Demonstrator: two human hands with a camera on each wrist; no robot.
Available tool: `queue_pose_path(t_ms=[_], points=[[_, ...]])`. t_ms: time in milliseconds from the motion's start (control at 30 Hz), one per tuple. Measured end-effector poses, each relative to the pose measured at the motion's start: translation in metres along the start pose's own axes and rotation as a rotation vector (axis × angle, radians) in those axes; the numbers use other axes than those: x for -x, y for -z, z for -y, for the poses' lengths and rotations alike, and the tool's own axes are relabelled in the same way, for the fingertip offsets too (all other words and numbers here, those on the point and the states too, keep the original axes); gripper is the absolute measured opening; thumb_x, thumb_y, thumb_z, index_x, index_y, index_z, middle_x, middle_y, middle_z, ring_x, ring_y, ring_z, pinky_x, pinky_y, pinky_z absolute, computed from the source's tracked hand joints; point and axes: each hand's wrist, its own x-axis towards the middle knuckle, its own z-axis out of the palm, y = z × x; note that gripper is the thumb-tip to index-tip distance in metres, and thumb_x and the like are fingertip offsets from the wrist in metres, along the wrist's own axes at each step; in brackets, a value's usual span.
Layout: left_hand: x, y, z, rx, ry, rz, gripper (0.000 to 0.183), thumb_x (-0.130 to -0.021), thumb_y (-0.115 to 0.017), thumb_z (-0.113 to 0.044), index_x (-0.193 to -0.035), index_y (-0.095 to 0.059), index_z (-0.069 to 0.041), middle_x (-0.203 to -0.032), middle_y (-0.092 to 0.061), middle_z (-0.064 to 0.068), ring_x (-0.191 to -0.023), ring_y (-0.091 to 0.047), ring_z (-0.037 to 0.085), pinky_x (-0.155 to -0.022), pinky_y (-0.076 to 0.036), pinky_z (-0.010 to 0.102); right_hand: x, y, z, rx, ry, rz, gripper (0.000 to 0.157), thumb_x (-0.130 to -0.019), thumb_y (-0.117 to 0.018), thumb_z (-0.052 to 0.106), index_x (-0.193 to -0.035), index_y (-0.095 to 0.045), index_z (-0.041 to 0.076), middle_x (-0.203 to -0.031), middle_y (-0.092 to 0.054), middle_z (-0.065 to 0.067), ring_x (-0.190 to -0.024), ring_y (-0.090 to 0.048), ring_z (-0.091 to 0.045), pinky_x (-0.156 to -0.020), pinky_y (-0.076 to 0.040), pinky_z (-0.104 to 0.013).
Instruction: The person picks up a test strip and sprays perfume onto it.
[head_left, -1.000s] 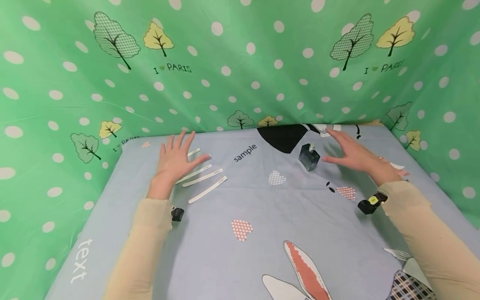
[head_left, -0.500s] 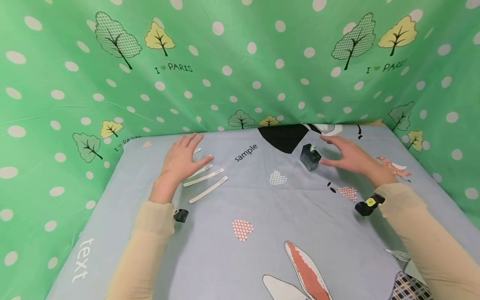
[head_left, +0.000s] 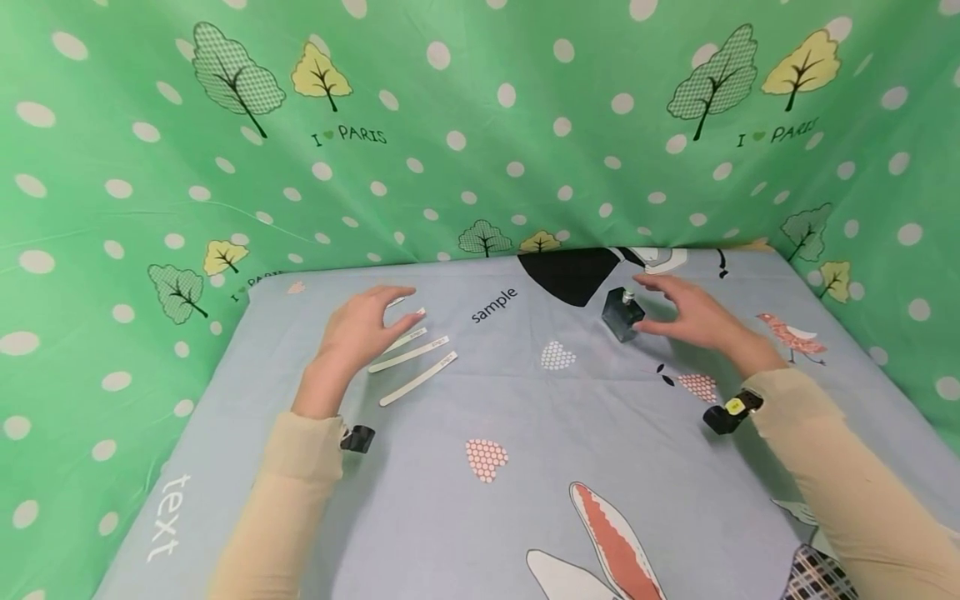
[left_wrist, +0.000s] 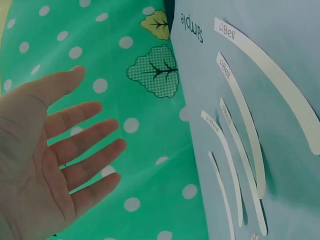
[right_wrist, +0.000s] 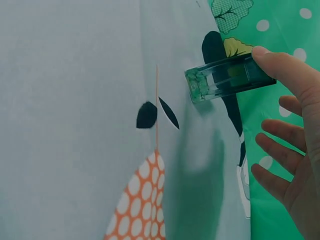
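Dark, see-through perfume bottle (head_left: 619, 318) stands upright on the cloth at the back right, its metal spray nozzle bare on top. My right hand (head_left: 693, 317) is just right of it, thumb and fingers spread apart; in the right wrist view the thumb tip overlaps one end of the bottle (right_wrist: 232, 77). Several narrow white paper test strips (head_left: 417, 379) lie fanned out at the left. Over their far ends hovers my left hand (head_left: 352, 333), fingers relaxed and holding nothing. The left wrist view shows printed lettering on the ends of the strips (left_wrist: 280, 82).
A pale blue printed cloth (head_left: 420, 517) covers the table. Behind and at both sides hangs a green dotted curtain (head_left: 450, 167). A small black camera is worn on each wrist.
My right hand has moved slightly left, closer to the bottle, thumb and fingers nearing it. The left hand's spread fingers have drawn together and lowered a little. Bottle and strips stay put.
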Motion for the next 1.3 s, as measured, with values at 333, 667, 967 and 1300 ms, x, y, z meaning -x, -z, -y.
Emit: queue_pose_path(t_ms=[333, 667, 967, 1300], points=[[0.012, -0.002, 0.003, 0.086, 0.008, -0.028, 0.047, -0.097, -0.064, -0.038, -0.139, -0.058, -0.020, -0.140, -0.061, 0.008, -0.125, -0.060, 0.031, -0.098, -0.052, 0.054, -0.004, -0.010, -0.001, -0.138, 0.018, -0.021, 0.080, -0.085, -0.080, 0.031, -0.151, -0.040, 0.010, -0.154, -0.044, -0.017, -0.137, -0.045, -0.040, -0.114, -0.039, -0.059], [0.023, -0.008, 0.012, 0.114, 0.006, -0.033, 0.044, -0.095, -0.066, -0.036, -0.135, -0.062, -0.016, -0.135, -0.064, 0.011, -0.122, -0.062, 0.032, -0.099, -0.051, 0.053, -0.008, -0.017, 0.001, -0.245, 0.021, -0.012, 0.080, -0.086, -0.079, 0.024, -0.152, -0.038, 0.009, -0.156, -0.040, -0.017, -0.139, -0.042, -0.041, -0.115, -0.037, -0.060], [0.034, -0.017, 0.025, 0.107, 0.019, -0.032, 0.043, -0.095, -0.067, -0.034, -0.134, -0.062, -0.017, -0.130, -0.068, 0.010, -0.117, -0.064, 0.033, -0.095, -0.053, 0.053, -0.011, -0.020, 0.005, -0.258, 0.018, -0.009, 0.080, -0.085, -0.080, 0.024, -0.152, -0.038, 0.008, -0.156, -0.039, -0.017, -0.139, -0.040, -0.045, -0.114, -0.038, -0.060], [0.046, -0.026, 0.041, 0.127, 0.054, -0.023, 0.043, -0.094, -0.068, -0.034, -0.131, -0.064, -0.013, -0.128, -0.068, 0.013, -0.115, -0.065, 0.036, -0.095, -0.053, 0.054, -0.011, -0.022, 0.009, -0.253, 0.018, -0.014, 0.080, -0.085, -0.080, 0.023, -0.152, -0.038, 0.011, -0.157, -0.039, -0.017, -0.140, -0.039, -0.043, -0.115, -0.038, -0.059]])
